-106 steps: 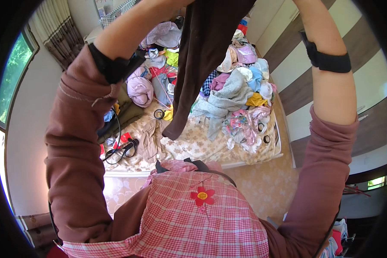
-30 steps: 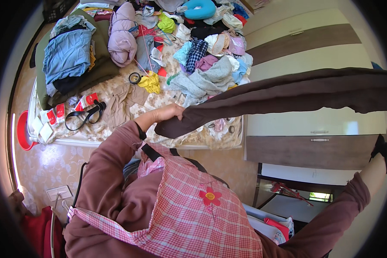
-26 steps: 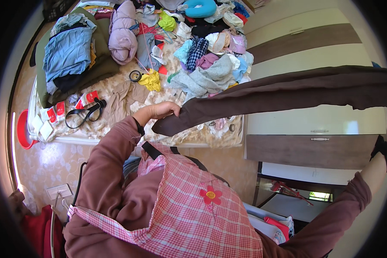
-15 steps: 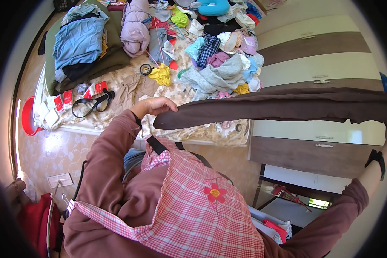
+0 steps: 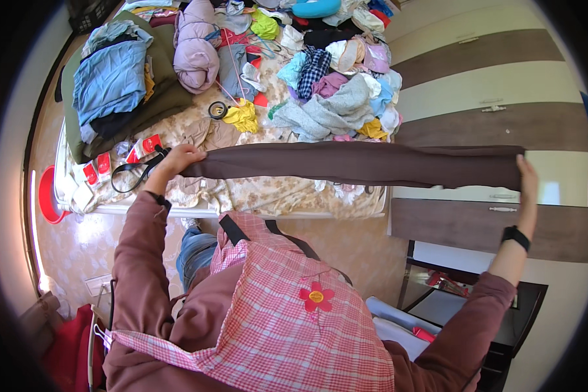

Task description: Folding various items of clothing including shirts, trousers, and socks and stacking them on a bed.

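A long dark brown garment, folded into a narrow strip, stretches level between my two hands in front of the bed. Whether it is a pair of trousers or something else does not show. My left hand pinches its left end, fingers bent over the edge. At the far end, my right hand grips the right edge, its thumb side against the cloth and part of the fingers hidden behind it. Just past my left hand a black belt lies looped on the bed.
Behind the garment, the bed bears a heap of mixed clothes, a rolled lilac puffer jacket and folded blue clothing. A striped cabinet stands at the right, a red basin at the left.
My left hand has moved left with its end of the garment. My right hand has come inward from the right rim, lower arm higher, and the strip now lies straighter.
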A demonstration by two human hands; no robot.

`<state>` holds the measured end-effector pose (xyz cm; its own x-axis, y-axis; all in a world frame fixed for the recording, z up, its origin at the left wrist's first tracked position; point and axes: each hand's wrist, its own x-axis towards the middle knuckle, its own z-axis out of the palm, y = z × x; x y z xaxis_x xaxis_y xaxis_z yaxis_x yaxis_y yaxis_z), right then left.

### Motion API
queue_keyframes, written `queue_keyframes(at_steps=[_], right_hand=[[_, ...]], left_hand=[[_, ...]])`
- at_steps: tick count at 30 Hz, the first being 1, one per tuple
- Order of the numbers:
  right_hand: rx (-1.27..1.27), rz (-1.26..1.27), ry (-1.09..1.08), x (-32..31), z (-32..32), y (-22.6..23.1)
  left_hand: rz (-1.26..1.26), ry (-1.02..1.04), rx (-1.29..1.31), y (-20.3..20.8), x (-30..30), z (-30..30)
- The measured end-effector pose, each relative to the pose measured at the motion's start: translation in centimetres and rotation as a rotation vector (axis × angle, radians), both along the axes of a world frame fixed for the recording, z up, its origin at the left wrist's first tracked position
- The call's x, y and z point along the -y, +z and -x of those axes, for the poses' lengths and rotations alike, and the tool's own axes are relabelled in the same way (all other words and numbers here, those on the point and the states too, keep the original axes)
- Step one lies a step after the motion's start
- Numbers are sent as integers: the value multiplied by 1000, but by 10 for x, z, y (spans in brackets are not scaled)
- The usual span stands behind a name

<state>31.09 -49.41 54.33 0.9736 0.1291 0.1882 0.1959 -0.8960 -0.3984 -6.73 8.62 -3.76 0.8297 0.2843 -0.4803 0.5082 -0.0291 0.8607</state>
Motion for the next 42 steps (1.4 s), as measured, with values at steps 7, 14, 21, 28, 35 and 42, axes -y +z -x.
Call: queue_keyframes(at_steps=[7, 14, 21, 28, 35, 42], right_hand=[[-306, -91, -137, -21, 23, -289], [-508, -368, -183, -5, 42, -539], [-610, -524, -313, -41, 75, -603], [-668, -688, -266, -27, 80, -610], [-679, -688, -218, -19, 82, -611], [-655, -839, -182, -57, 89, -580]], left_hand=[[-379, 383, -110, -2, -62, 64], [-731, 314, -281, 77, -51, 50], [-683, -31, -122, 63, 109, -78], [-457, -347, -285, 27, 237, -165], [-877, -81, -341, -53, 183, -111], [-412, 37, -536, -110, 144, -66]])
